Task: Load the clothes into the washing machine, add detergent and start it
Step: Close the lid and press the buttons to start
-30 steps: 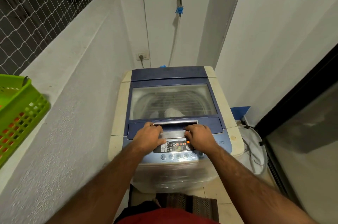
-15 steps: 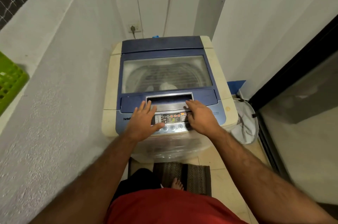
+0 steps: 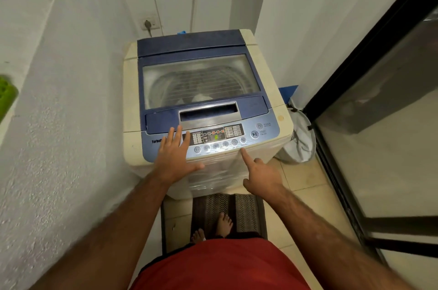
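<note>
One washer (image 3: 203, 100) against the far wall, lid (image 3: 201, 81) shut, pale clothes (image 3: 201, 97) dimly seen through its window. Two hands at the near panel (image 3: 213, 135): left hand (image 3: 176, 159) flat, grip wide, fingers straight on the panel's left end; right hand (image 3: 259, 174) with one forefinger out, tip at the panel's near edge below the row of six round buttons (image 3: 219, 145), other fingers curled, holding nothing. One mat (image 3: 246, 211) underfoot, one white bag (image 3: 298, 142) right of the washer.
</note>
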### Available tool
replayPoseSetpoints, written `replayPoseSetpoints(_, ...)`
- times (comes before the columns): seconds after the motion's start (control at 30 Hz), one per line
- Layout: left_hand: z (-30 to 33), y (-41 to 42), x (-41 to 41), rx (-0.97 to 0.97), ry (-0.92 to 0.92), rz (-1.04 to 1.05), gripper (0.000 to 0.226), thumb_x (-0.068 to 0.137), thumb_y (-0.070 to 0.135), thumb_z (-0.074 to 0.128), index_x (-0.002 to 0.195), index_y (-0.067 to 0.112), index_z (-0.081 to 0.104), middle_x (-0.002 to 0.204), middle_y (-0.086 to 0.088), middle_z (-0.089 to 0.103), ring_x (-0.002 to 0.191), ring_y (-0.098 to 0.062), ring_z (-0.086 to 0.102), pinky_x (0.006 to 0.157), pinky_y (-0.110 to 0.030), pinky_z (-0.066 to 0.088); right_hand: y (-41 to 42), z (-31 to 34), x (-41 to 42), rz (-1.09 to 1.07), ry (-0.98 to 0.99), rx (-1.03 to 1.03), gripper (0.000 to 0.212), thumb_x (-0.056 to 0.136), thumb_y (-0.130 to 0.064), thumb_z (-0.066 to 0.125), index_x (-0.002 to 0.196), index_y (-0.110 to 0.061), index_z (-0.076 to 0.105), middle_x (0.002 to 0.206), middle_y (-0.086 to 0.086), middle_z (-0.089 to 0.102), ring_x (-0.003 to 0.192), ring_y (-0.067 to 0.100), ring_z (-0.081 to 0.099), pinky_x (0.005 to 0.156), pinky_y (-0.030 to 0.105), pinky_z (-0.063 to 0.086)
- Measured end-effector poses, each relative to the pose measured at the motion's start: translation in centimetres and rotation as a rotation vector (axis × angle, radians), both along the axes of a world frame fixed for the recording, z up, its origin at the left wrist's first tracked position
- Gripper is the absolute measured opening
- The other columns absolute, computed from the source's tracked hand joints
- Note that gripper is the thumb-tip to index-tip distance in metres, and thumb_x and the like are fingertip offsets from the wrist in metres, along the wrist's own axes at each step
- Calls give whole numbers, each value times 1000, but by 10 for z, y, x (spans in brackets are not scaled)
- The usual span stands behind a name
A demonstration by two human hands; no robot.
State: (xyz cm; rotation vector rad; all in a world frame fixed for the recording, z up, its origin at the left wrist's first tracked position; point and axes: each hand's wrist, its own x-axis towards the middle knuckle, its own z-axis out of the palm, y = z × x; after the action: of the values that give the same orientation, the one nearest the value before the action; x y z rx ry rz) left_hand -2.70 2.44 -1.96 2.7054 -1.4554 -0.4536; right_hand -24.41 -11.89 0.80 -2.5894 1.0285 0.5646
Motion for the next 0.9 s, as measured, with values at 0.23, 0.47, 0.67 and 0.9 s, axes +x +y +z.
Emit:
replayPoseSetpoints(0.23,3,3,4,77,16,-32,124,67,79,59,154,17,-5,160,-11,-17,147,-29,-16,118,-48,-3,13,-1,3,24,58,-14,93,89,-24,54,154,-36,-10,115,7,57,95,28,62,67,34,46)
replayPoseSetpoints(0.47,3,3,3,97,20,-40,130,64,78,64,153,18,-9,159,-11,-21,147,-30,-19,118,-49,-5,12,-3,4,3,47,-31,92,88,-24,54,155,-35,-9,117,7,57,96,28,62,67,34,45)
replayPoseSetpoints(0.67,-2,3,1,91,19,-27,134,62,78,66,152,18,-12,159,-11,-23,146,-30,-22,119,-50,-4,-4,0,-1,-35,44,-75,93,89,-23,55,155,-33,-10,114,8,59,94,27,62,65,34,45)
replayPoseSetpoints(0.9,-3,3,-2,94,-15,-21,136,60,80,65,152,17,-12,158,-12,-23,146,-32,-22,118,-50,-5,-16,4,6,-34,31,-58,96,87,-18,55,154,-37,-11,99,5,57,74,23,50,61,33,43)
